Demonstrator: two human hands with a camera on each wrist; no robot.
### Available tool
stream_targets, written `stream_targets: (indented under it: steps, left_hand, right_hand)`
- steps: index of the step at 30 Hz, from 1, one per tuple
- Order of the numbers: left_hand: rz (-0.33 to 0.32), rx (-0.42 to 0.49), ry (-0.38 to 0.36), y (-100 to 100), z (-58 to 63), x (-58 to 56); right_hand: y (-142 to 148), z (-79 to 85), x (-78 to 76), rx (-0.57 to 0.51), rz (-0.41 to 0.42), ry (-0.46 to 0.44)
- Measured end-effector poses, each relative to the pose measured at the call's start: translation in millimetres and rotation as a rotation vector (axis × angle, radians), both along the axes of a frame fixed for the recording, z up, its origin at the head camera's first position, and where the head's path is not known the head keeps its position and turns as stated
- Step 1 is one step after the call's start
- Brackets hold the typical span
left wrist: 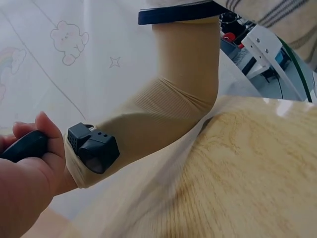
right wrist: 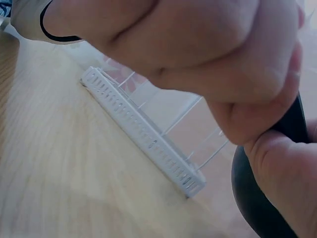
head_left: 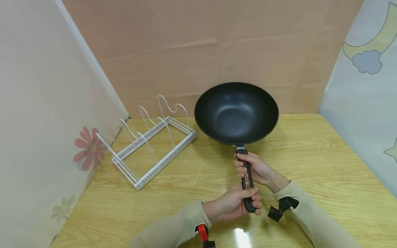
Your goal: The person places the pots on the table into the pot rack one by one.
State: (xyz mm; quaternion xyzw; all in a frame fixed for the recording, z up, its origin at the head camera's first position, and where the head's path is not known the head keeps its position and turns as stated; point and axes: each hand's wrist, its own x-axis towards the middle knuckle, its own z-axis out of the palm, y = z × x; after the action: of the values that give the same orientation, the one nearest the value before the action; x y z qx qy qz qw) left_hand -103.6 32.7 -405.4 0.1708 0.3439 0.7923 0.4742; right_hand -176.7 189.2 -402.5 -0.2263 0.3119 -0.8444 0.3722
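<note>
A black wok point(head_left: 235, 113) is held up over the table, its dark inside facing me and its long handle point(head_left: 247, 175) pointing toward me. My left hand point(head_left: 235, 203) grips the handle's near end, thumb across the top. Farther up, close to the pan, my right hand point(head_left: 255, 168) curls its fingers round the same handle. In the left wrist view the handle's rounded end point(left wrist: 27, 146) pokes out of a fist. The right wrist view shows bent fingers point(right wrist: 213, 64) close up, with part of the dark wok point(right wrist: 257, 198) below them.
A white wire rack point(head_left: 155, 151) with upright looped dividers stands on the wooden table point(head_left: 310, 165), left of the wok. A brown backdrop point(head_left: 217, 44) rises behind the table. Pale printed panels flank it, the left panel point(head_left: 46, 103) close to the rack.
</note>
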Motion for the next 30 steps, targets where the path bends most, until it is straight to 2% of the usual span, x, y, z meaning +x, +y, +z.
stream_targets:
  steps: [8,13,20,30]
  left_hand:
    - [0.057,0.009,0.043,-2,3.9,2.8]
    - [0.125,-0.011,0.094,-4,7.4,5.0]
    - [0.163,-0.017,0.174,-5,11.3,4.1]
    - [0.25,0.009,0.201,-8,15.3,2.0]
  right_hand:
    - [-3,15.5,1.9,0.075,-0.047,0.127]
    - [-6,24.0,1.6,0.089,-0.064,0.202]
    - [-11,37.4,-0.2,0.119,-0.073,0.289]
    - [-20,53.1,-1.0,0.234,-0.141,0.368]
